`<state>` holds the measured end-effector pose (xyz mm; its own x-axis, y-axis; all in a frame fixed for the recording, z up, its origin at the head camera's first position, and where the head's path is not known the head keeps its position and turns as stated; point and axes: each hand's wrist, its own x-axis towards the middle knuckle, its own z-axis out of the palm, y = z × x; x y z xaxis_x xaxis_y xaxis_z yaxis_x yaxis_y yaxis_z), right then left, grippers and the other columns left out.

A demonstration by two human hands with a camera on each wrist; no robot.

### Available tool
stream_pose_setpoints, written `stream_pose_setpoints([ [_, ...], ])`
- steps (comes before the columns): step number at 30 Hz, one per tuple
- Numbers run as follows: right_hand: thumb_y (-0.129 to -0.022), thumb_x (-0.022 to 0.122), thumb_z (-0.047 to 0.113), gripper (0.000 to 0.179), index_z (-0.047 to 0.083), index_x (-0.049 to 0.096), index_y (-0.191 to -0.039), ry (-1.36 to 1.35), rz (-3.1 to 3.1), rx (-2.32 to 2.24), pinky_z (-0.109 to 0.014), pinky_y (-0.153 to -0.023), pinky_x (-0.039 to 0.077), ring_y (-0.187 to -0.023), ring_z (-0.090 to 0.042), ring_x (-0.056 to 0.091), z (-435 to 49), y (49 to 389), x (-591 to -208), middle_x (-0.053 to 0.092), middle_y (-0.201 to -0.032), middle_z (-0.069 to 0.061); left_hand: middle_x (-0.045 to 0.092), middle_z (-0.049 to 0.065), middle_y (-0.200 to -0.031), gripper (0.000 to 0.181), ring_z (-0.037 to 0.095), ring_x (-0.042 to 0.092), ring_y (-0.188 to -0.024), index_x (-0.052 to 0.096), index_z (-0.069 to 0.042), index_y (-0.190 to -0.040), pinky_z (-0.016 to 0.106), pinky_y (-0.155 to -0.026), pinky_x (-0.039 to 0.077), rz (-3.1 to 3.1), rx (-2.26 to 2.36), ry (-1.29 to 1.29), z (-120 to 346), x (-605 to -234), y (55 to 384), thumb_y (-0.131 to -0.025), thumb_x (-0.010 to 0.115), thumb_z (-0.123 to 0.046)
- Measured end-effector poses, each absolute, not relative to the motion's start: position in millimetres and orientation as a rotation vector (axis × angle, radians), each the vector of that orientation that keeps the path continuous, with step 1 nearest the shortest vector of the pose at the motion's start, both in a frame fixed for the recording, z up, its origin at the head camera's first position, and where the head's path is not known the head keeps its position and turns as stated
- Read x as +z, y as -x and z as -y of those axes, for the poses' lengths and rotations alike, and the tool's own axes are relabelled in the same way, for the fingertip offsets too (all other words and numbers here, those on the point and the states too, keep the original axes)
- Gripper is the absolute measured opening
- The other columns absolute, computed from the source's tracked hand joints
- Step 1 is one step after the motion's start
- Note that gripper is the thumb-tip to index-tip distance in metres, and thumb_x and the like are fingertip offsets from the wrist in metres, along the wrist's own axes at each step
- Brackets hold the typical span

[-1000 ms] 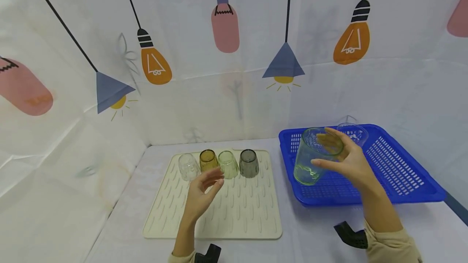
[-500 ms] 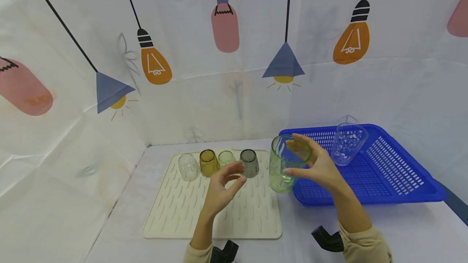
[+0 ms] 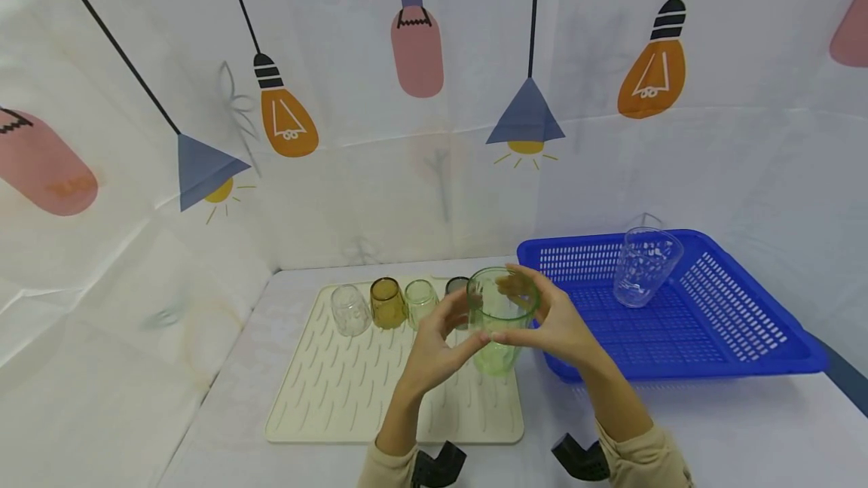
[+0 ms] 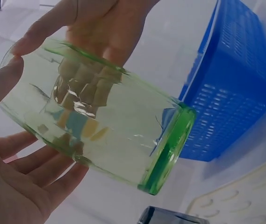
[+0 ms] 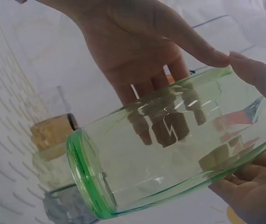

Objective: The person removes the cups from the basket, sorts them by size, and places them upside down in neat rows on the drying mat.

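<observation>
A large, pale-green glass tumbler [image 3: 502,315] with a thick base is held upright, mouth up, over the right part of the cream draining mat [image 3: 339,398]. My right hand [image 3: 559,322] grips it from the right side. On the other side, my left hand [image 3: 437,349] curls its fingers around the wall. Both thumbs meet at the near side of the tumbler, close below its rim. The fingers of both hands show through the glass [image 5: 170,154] in the right wrist view. The tumbler's green bottom [image 4: 170,149] is free of the hands in the left wrist view.
Along the mat's back edge stand small glasses: clear [image 3: 350,311], amber [image 3: 388,303], pale green [image 3: 419,298] and grey [image 3: 456,285], the last partly hidden by the tumbler. At right, a blue plastic basket [image 3: 732,345] holds a tilted clear glass [image 3: 644,266].
The right hand has carried the green tumbler leftward from over the basket to over the mat. My left hand has moved right and taken hold of the tumbler too.
</observation>
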<state>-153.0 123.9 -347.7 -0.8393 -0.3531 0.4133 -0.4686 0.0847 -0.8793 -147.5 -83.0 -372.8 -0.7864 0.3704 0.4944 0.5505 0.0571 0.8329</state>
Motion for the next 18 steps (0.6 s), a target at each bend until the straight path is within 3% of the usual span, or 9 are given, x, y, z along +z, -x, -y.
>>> stream_pose_setpoints([
  [9,-0.071,0.081,0.005,0.095,-0.005,0.023,-0.145,-0.952,2.239,1.917,-0.019,-0.1,0.041,-0.125,-0.047,0.04,-120.8,150.5,-353.9,0.044,-0.133,-0.03,0.057,0.016,-0.128,0.062,0.031,0.054,-0.118,0.045,-0.003,-0.137,0.037,-0.099,0.046,2.201,-1.867,0.954,84.2,-368.5,148.1,-0.082,0.073,-0.012],
  [14,-0.064,0.086,0.006,0.111,-0.005,0.014,-0.147,-1.001,2.287,1.891,-0.016,-0.099,0.041,-0.129,-0.044,0.037,-120.8,148.1,-355.4,0.039,-0.139,-0.029,0.059,0.012,-0.127,0.068,0.031,0.055,-0.118,0.046,-0.004,-0.137,0.04,-0.099,0.046,2.181,-1.889,0.967,85.1,-365.3,149.2,-0.078,0.078,-0.011],
  [18,-0.063,0.087,0.007,0.111,-0.004,0.015,-0.147,-0.973,2.318,1.789,-0.017,-0.101,0.039,-0.128,-0.041,0.04,-118.1,147.7,-358.0,0.042,-0.138,-0.027,0.057,0.012,-0.128,0.072,0.028,0.054,-0.119,0.044,-0.004,-0.138,0.04,-0.099,0.046,2.186,-1.885,0.935,83.1,-362.4,147.8,-0.075,0.078,-0.006],
])
